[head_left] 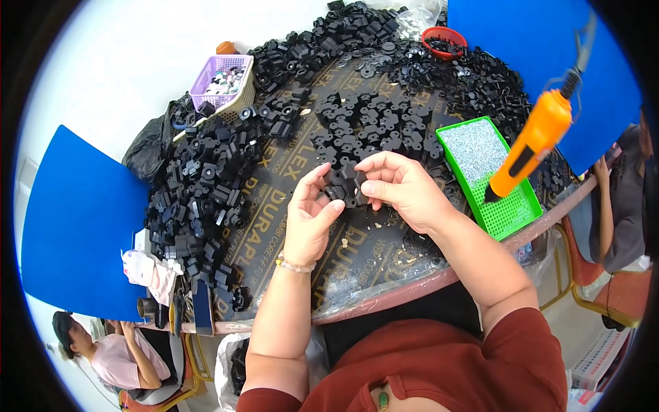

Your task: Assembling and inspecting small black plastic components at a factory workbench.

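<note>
A brick-red, short-sleeved top (439,367) with an open neckline (393,380) is worn. A green pendant (383,399) is displayed there, and the left wrist (299,257) is circled by a pale beaded bracelet (296,267).

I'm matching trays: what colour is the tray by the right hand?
Bright green; the tray shows best in the head view.

Worn on the person's head, the left of 2 fisheye cameras looks down across the table (268,226) toward 12 o'clock, from above the shirt (425,364) at 5. The left hand (309,220) and right hand (412,196) lie close, mid-view; an orange tool (539,137) between 2 and 3 o'clock looms large. Straight edges bend near the rim.
</note>
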{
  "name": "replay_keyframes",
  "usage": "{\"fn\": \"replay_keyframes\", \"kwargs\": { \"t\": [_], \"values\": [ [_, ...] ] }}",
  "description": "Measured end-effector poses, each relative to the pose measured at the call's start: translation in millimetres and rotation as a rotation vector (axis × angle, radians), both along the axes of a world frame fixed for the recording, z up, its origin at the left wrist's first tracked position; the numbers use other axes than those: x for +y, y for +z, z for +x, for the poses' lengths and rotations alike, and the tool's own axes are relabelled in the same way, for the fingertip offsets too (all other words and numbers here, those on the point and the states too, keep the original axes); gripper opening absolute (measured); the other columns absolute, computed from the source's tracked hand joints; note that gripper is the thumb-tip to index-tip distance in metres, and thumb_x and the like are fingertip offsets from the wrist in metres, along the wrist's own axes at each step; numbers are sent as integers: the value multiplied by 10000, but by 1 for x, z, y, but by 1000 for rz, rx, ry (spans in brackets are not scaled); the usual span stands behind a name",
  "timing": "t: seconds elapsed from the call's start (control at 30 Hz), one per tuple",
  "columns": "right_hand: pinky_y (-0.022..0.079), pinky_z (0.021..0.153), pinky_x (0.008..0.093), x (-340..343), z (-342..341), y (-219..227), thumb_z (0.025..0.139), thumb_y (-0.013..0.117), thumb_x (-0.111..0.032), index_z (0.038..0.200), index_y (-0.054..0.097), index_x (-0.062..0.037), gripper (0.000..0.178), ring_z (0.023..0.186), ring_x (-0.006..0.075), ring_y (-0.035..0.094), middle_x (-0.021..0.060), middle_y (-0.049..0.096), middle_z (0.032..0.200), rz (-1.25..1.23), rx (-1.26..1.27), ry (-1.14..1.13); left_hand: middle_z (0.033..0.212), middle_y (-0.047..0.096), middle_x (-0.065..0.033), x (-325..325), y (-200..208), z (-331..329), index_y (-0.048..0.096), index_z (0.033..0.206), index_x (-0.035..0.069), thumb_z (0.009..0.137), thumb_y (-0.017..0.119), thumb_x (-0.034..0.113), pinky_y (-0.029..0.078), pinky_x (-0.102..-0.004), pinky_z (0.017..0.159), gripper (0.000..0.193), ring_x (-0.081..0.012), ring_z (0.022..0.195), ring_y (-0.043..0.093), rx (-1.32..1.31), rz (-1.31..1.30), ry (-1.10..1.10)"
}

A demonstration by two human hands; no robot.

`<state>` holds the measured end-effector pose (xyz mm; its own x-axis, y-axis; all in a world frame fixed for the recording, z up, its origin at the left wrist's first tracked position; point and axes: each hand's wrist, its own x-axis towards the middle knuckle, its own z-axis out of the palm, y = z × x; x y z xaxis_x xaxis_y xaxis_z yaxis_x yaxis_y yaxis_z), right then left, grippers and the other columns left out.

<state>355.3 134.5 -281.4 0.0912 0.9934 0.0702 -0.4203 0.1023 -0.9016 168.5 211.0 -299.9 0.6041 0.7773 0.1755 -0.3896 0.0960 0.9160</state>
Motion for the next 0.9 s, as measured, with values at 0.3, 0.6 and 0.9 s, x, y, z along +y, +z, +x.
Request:
{"fn": "replay_keyframes", "kwargs": {
  "t": [0.3,0.6,0.9],
  "values": [
    [501,664,235,-2,-4,-1,884,678,-7,1113,632,-5,235,803,94,614,38,643,953,-39,-7,-13,1278,501,-85,-2,-1,-2,453,1406,20,830,708,-44,479,-346,1004,633,-203,1142,579,-27,36,3],
    [476,688,226,-4,-21,0,755,794,-23,1201,581,-41,494,811,96,550,50,552,1167,102,-698,-232,1216,601,-103,-4,-3,0,440,1415,15,860,694,0,476,-351,1017,611,-211,1160,591,15,8,-25],
    [462,666,205,-2,-6,0,811,741,-26,1218,586,-10,436,795,71,543,50,583,1146,117,-576,-307,1221,606,-66,65,28,-35,562,1187,41,752,674,-110,504,-284,906,474,-146,1064,597,515,418,485]
  ]
}}
